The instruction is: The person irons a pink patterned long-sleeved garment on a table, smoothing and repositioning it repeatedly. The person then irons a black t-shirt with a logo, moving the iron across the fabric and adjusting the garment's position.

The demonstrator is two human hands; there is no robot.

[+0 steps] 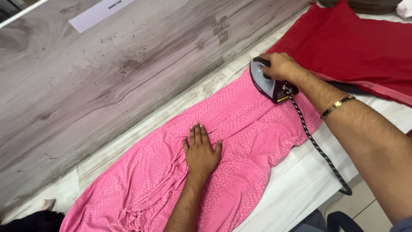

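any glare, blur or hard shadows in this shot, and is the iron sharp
Head view: even, soft light, no strong glare; the iron under the right hand is fairly sharp, its black-and-white cord crisp. The left hand casts only a faint shadow on the pink cloth. The near right forearm at the frame edge looks slightly soft.

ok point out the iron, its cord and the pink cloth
iron (262,81), head view, grey side of its body
cord (317,146), head view, middle of its braided length
pink cloth (253,133), head view, flat dotted stretch
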